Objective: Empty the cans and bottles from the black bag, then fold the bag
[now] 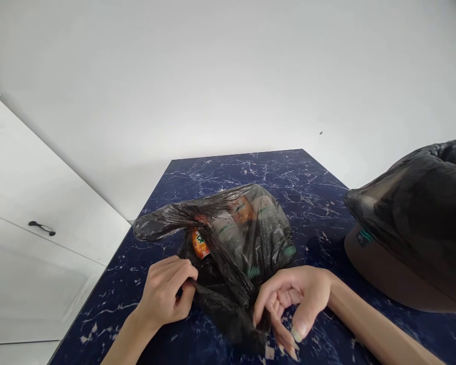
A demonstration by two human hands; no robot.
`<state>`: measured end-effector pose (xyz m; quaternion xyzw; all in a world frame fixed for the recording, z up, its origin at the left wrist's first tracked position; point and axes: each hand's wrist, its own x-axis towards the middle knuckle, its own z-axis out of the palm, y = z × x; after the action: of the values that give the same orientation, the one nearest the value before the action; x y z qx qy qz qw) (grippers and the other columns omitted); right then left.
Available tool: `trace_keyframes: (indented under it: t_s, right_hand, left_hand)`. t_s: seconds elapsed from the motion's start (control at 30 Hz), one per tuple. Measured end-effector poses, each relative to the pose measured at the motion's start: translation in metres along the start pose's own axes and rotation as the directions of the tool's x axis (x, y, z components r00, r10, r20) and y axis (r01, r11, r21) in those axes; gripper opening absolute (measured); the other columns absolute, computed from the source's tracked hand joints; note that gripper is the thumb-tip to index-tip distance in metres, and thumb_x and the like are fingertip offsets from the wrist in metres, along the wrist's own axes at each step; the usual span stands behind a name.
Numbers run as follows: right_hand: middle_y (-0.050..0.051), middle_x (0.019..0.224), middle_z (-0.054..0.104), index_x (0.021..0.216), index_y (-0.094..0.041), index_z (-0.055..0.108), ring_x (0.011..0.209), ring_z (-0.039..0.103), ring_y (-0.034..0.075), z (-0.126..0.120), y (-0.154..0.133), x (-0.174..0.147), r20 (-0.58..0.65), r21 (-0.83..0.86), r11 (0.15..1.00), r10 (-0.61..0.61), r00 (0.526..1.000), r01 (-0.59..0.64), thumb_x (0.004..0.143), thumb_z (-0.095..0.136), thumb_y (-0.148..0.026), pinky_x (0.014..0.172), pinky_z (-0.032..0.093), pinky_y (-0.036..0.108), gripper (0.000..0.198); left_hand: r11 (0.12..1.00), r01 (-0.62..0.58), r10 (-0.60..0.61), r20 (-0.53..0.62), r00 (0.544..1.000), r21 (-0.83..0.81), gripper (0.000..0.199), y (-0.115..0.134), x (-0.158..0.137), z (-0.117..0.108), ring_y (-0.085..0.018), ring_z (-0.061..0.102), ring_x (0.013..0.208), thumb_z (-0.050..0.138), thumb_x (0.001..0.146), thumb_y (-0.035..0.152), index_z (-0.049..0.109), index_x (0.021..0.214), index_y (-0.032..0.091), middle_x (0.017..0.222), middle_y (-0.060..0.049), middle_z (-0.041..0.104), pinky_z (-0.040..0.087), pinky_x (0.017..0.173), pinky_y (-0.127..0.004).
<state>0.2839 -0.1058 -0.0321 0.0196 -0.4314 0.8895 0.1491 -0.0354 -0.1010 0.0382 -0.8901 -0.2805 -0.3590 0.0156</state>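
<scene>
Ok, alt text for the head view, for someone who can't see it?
The left hand pinches the edge of a thin black plastic bag holding orange-labelled items; the right hand touches its near side. The bag lies on a blue marbled table, with a brown container under black plastic at right.

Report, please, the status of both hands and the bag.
Left hand grips black bag by edge; right hand at bag, grip unclear. Bag on blue table, orange can showing. Brown container at right, apart from bag.
</scene>
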Motion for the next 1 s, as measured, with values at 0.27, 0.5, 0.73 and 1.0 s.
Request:
trace_keyframes:
  t_s: [0.27,0.5,0.73,1.0]
  right_hand:
    - [0.009,0.092,0.081,0.138,-0.013,0.076,0.085,0.08,0.019,0.003,-0.006,0.002,-0.014,-0.032,0.999,-0.039,0.999,0.038,0.078,0.097,-0.02,0.084,0.063,0.031,0.064]
    - [0.011,0.096,0.082,0.139,-0.013,0.074,0.086,0.081,0.019,0.0,-0.002,0.002,-0.005,-0.017,0.999,-0.04,0.999,0.039,0.079,0.097,-0.017,0.084,0.064,0.03,0.064]
    - [0.011,0.104,0.083,0.142,-0.017,0.073,0.092,0.083,0.019,-0.003,0.002,0.002,0.009,-0.012,0.997,-0.073,0.997,0.073,0.083,0.094,-0.014,0.085,0.065,0.029,0.063]
    - [0.012,0.107,0.082,0.14,-0.016,0.074,0.093,0.082,0.019,-0.001,-0.002,0.003,-0.032,-0.033,0.999,-0.043,0.999,0.042,0.082,0.095,-0.016,0.088,0.065,0.03,0.061]
  left_hand:
    - [0.973,0.229,-0.221,0.195,0.956,-0.019,0.04,-0.02,-0.015,-0.005,-0.016,0.051,0.04,0.027,0.11,0.026,0.059,0.087,0.028,0.052,0.004,0.055,0.04,0.05,-0.032]
    - [0.942,0.315,-0.31,-0.061,0.949,0.119,0.017,-0.014,-0.002,0.002,-0.028,0.071,0.111,0.058,0.107,0.028,0.07,0.119,0.028,0.122,-0.01,0.072,0.052,0.1,-0.042]
    - [0.88,0.469,-0.475,0.137,0.869,0.08,0.066,-0.007,-0.015,0.03,-0.042,0.035,0.162,0.066,0.105,0.047,0.04,0.166,0.039,0.172,-0.015,0.039,0.045,0.122,-0.061]
    - [0.727,0.621,-0.647,0.011,0.762,-0.292,0.103,-0.024,-0.005,0.045,-0.042,0.035,0.163,0.09,0.084,0.049,0.023,0.161,0.03,0.17,-0.02,0.036,0.033,0.131,-0.063]
